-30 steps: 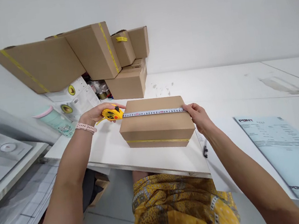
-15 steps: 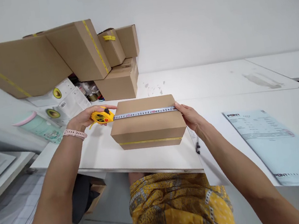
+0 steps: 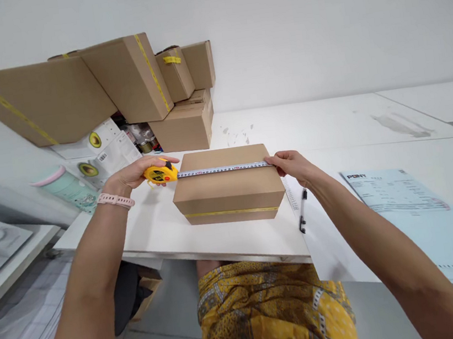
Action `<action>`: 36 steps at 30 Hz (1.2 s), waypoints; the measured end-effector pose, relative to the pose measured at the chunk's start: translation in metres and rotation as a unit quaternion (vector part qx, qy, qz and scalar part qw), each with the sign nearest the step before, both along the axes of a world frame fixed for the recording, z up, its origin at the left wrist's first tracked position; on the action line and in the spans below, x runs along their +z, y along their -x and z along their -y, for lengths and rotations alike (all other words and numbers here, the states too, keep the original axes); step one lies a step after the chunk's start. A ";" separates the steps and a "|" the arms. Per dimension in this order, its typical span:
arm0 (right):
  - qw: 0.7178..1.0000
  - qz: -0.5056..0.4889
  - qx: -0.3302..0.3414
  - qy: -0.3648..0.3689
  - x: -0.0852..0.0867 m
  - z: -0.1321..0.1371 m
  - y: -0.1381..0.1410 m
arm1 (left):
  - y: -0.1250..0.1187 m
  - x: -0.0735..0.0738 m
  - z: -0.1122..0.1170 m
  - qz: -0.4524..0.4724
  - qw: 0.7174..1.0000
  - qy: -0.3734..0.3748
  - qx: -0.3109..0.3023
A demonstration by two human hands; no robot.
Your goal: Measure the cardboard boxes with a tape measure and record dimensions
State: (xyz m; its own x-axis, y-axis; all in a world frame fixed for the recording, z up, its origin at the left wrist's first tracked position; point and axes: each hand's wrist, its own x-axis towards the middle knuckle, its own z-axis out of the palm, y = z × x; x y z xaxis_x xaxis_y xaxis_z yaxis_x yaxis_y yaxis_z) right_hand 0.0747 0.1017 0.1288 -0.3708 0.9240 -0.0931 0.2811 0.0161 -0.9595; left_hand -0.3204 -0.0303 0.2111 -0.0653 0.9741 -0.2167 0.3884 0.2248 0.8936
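The left hand [image 3: 137, 173] curls round the yellow tape measure [image 3: 160, 172], one finger [image 3: 170, 159] outstretched, while the right hand [image 3: 294, 166] pinches its blade [image 3: 222, 169] atop the cardboard box [image 3: 228, 184].

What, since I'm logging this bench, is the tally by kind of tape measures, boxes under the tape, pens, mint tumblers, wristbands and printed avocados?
Tape measures: 1
Boxes under the tape: 1
Pens: 1
Mint tumblers: 1
Wristbands: 1
Printed avocados: 2
Total: 7

The right hand [image 3: 292, 166] hides where the tape blade [image 3: 222, 169] ends; I can't read small lines on the blue sheet [image 3: 438, 228]
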 end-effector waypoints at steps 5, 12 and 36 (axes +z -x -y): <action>0.989 -0.126 -0.038 -0.068 0.039 -0.008 -0.002 | -0.048 0.011 0.071 0.027 0.999 -0.017 0.001; 0.979 -0.080 0.086 -0.168 0.045 -0.041 0.072 | -0.217 -0.084 0.154 0.455 0.887 0.082 0.013; 0.939 0.176 0.164 -0.245 0.024 -0.067 0.108 | -0.257 -0.076 0.138 0.547 0.831 0.032 0.097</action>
